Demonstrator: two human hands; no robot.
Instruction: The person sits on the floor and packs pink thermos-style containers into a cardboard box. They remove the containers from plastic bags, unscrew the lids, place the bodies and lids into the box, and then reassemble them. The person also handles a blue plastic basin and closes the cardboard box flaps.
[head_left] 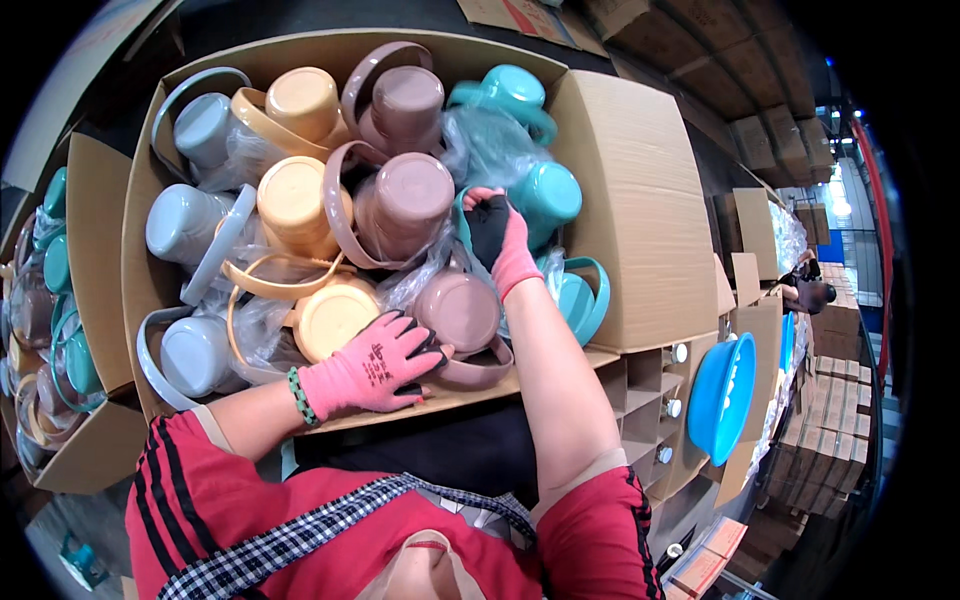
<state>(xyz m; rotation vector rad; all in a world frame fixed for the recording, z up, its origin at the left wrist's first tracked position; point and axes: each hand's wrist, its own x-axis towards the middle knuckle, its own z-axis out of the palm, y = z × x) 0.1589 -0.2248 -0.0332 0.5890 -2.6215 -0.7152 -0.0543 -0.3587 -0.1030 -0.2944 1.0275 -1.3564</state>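
A large cardboard box (143, 230) in front of me holds several cup-shaped plastic pieces with big loop handles, in blue-grey, yellow, mauve and teal. My right hand (497, 238), in a pink and black glove, reaches into the box with its fingers closed round the handle of a teal piece (552, 192). Resting at the box's near edge, my left hand (378, 370) wears a matching glove. Its fingers are spread between a yellow piece (338, 318) and a mauve piece (457, 312). Clear plastic wrap (420, 278) lies between the pieces.
Another box (100, 270) of similar pieces stands at the left. A wide cardboard flap (635, 210) folds out to the right. Beyond are a divided carton (640, 395), a blue basin (720, 400), stacked cartons (820, 430) and another person (808, 293).
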